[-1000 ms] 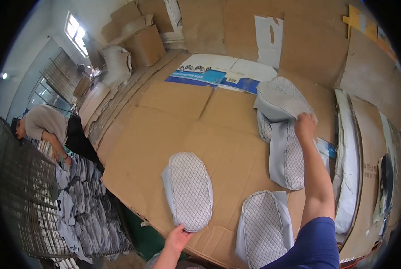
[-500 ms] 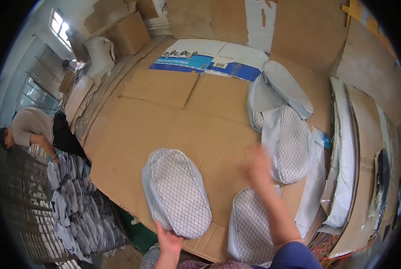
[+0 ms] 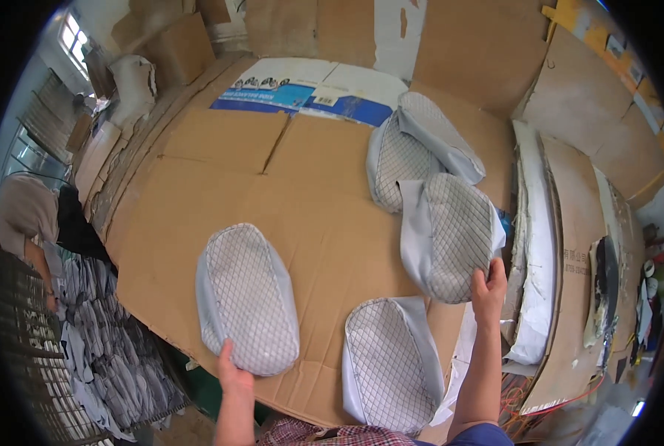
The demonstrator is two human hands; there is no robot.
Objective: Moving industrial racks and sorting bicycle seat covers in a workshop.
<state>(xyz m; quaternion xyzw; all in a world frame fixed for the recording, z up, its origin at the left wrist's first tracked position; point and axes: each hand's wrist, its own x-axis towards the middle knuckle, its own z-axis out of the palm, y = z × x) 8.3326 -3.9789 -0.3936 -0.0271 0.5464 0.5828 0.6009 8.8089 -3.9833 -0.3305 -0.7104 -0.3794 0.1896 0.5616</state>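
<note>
My left hand (image 3: 234, 377) grips the near end of a quilted grey cover (image 3: 248, 297), thumb on top. That cover is a long rounded piece with dark diamond stitching and a plain grey side band, lying on the cardboard. On the right, my right hand (image 3: 488, 293) is closed on the near right edge of a second quilted cover (image 3: 460, 238), whose plain flap points left. Two more covers, one upright-lying (image 3: 400, 163) and one slanted (image 3: 443, 137), overlap behind it. Between my forearms lies another cover (image 3: 391, 364). The fingers under both held edges are hidden.
Brown cardboard (image 3: 198, 193) lines the tabletop, with a blue and white printed panel (image 3: 302, 93) at the back. Upright cardboard sheets (image 3: 569, 275) stand along the right. At the left, a person (image 3: 27, 215) bends over a rack of hanging grey pieces (image 3: 109, 342).
My right hand has moved right and taken hold of the right cover's near edge. My left hand stays on the left cover. The whole view has shifted, and the person has bent lower.
</note>
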